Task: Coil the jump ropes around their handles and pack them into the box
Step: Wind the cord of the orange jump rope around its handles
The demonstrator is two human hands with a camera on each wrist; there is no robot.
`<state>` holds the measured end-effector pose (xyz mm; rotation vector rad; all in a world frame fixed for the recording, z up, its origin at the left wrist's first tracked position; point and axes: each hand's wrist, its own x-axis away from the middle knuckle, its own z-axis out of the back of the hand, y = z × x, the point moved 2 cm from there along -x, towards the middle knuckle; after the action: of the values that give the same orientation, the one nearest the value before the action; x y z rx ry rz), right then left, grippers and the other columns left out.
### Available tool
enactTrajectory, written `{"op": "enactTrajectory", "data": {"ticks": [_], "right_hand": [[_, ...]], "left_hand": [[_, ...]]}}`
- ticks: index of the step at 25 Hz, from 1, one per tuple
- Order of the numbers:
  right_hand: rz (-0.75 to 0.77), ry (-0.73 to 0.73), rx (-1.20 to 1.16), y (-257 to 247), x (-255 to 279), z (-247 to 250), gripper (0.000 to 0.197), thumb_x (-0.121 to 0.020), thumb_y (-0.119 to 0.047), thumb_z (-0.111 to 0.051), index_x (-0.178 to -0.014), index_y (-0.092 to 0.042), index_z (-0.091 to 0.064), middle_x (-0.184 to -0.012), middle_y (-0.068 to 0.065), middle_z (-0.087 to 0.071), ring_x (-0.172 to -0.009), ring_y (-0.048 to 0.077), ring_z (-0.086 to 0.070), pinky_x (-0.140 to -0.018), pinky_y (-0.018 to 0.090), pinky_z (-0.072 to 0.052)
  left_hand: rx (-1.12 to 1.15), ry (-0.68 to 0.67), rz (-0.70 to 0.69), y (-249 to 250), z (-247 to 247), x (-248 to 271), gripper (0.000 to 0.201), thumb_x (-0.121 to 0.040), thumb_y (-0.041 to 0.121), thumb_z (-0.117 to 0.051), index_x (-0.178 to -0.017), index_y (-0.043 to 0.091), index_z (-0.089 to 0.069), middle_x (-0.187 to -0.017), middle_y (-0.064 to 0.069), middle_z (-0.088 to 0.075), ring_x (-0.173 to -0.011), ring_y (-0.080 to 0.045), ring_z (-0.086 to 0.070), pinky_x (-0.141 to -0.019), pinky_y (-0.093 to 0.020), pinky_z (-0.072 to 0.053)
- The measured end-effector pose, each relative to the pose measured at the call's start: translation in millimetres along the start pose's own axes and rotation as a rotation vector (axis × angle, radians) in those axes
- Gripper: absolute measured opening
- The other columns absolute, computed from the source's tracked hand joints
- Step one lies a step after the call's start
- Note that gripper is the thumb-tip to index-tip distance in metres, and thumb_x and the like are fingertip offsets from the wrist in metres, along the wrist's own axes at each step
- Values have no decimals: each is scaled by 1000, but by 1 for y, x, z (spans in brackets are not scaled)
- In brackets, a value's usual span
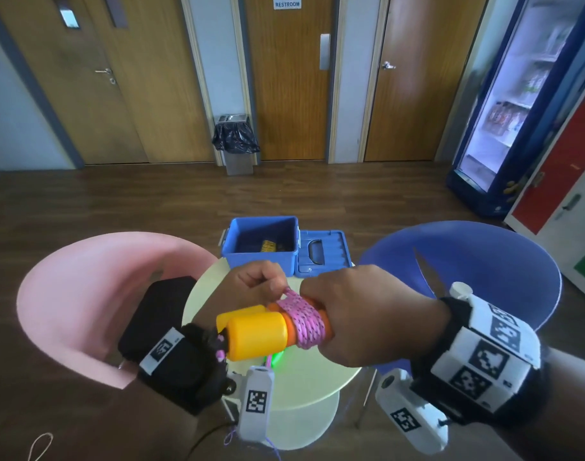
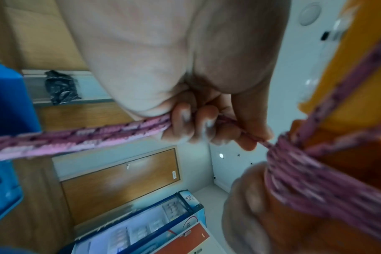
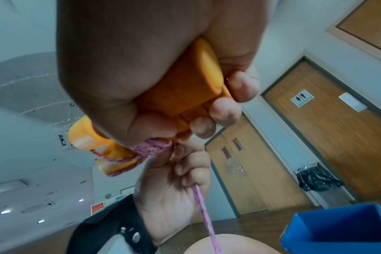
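Jump-rope handles [image 1: 256, 334], two orange-yellow ones side by side, were held above the near part of the round pale-green desk [image 1: 304, 377], with pink cord [image 1: 306, 319] wound in tight turns around their orange shafts. The right hand [image 1: 364, 311] was clenched around the far ends of both handles, its fingers [image 3: 222, 110] curled over the orange plastic in the right wrist view. The left hand [image 1: 251, 284], just left of the coil and touching it, pinched the pink cord between thumb and curled fingers [image 2: 185, 123]; from that grip a free length of cord ran down past the palm toward the desk. A loose pink strand also hung below the near edge of the desk. Something bright green [image 1: 276, 356] showed under the handles; what it was cannot be told.

Farther off, on the far edge of the desk, stood an open blue box [image 1: 261, 257], with a yellow-and-black thing lying inside it, too small to identify. Its blue lid [image 1: 322, 252] lay flat just to the right, handle up. A pink chair [image 1: 95, 294] sat to the left of the desk and a blue chair [image 1: 477, 261] to the right. Beyond them were a wooden floor, a bin lined with a black bag [image 1: 236, 138], wooden doors, and a lit drinks fridge [image 1: 517, 104] on the far right.
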<state>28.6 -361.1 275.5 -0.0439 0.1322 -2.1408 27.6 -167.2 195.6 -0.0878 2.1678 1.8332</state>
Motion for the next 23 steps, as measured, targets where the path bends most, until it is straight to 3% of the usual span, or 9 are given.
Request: {"op": "enactTrajectory", "data": {"ticks": [3,7,9,11,13,16,19,21,23], "right_hand": [[-18,111,5,0,-4,0,22,-73,-42,-58,-86,-26,-51,-76,-7,-59,-66,19,-55,-57,28,-39],[-78,254,-60,0,-9,-2,28,-70,-52,-51,-82,-27,-51,-72,-9,-58,-62,17,-53,-55,27,-34],[-137,301,-71,-1,-12,-1,36,-69,-60,-44,-84,-28,-52,-75,-10,-59,-64,17,-54,-55,27,-36],[-205,311,-60,-1,-15,-1,38,-73,-60,-54,-91,-27,-51,-84,-10,-61,-73,18,-57,-59,29,-38],[-257,315,-45,-2,-18,-1,38,-75,-57,-61,-94,-27,-49,-89,-9,-61,-78,20,-58,-62,29,-35],[-296,303,-44,-3,-21,-3,29,-77,-48,-58,-92,-25,-48,-82,-8,-57,-72,22,-54,-61,29,-35],[-295,235,-88,-1,-21,-7,22,-78,-42,-56,-89,-25,-49,-77,-9,-54,-66,20,-48,-60,29,-37],[-244,153,-98,1,-17,-9,21,-78,-41,-56,-89,-24,-51,-78,-7,-59,-66,20,-50,-61,28,-41],[-196,54,-74,3,-9,-12,19,-77,-39,-56,-88,-24,-51,-82,-5,-61,-67,22,-51,-62,28,-41]], "left_hand": [[241,-22,87,-23,-3,3,16,-77,33,-80,-87,22,-73,-87,-1,-70,-80,-18,-67,-73,-32,-57],[532,421,182,-44,-24,8,22,-87,20,-60,-106,12,-66,-105,-13,-70,-104,-39,-60,-93,-50,-55],[596,463,164,-43,-36,11,30,-94,16,-54,-119,1,-57,-116,-21,-65,-112,-40,-58,-104,-51,-46],[416,546,158,-30,-44,11,20,-102,8,-44,-98,-3,-60,-81,-16,-67,-75,-22,-63,-77,-32,-52],[305,533,124,-23,-51,10,34,-105,1,-30,-83,2,-56,-53,-2,-54,-45,-7,-47,-53,-22,-42],[218,484,-23,-13,-61,12,15,-92,6,-55,-105,0,-58,-75,0,-71,-68,-9,-68,-62,-23,-53],[-194,431,38,-15,-56,16,24,-84,11,-65,-99,29,-65,-93,4,-72,-93,-16,-68,-80,-26,-55],[-495,358,187,-6,-38,18,32,-94,1,-56,-86,32,-58,-85,6,-63,-86,-17,-61,-71,-13,-50],[-634,250,90,9,-14,14,20,-94,7,-58,-87,26,-61,-82,11,-64,-82,-12,-62,-66,-8,-47]]}}
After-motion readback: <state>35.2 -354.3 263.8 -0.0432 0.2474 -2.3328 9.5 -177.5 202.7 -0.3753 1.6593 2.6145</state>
